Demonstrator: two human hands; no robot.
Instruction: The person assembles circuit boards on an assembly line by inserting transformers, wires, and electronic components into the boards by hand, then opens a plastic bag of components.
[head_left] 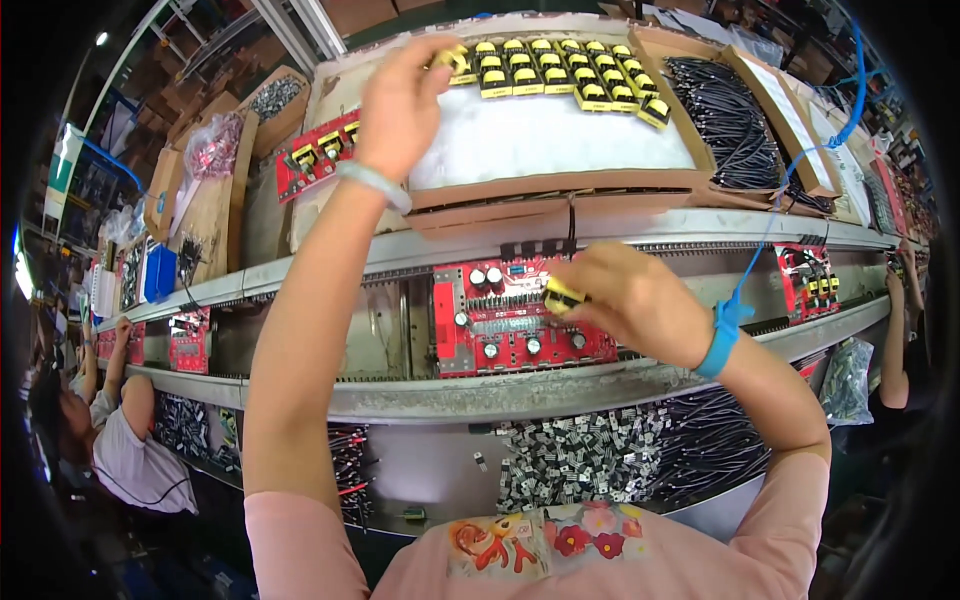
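Note:
My left hand (pixel 402 108) reaches to the far side, its fingers closed on a yellow and black transformer (pixel 453 62) at the left end of the rows in a cardboard box (pixel 560 188). More transformers (pixel 525 75) of the same kind stand in those rows on white packing. My right hand (pixel 632 300) pinches another yellow transformer (pixel 563 296) over a red circuit board (pixel 475 350) on the conveyor rail. The board carries several capacitors and other parts. Whether the transformer in my right hand touches the board, I cannot tell. A blue strap (pixel 722 340) with a cord circles my right wrist.
Loose small black components (pixel 580 460) and bundles of black wires (pixel 715 450) lie in front of the rail (pixel 440 400). Black cables (pixel 715 120) fill a box at the far right. Other red boards (pixel 805 285) sit along the line. Co-workers (pixel 140 440) work on both sides.

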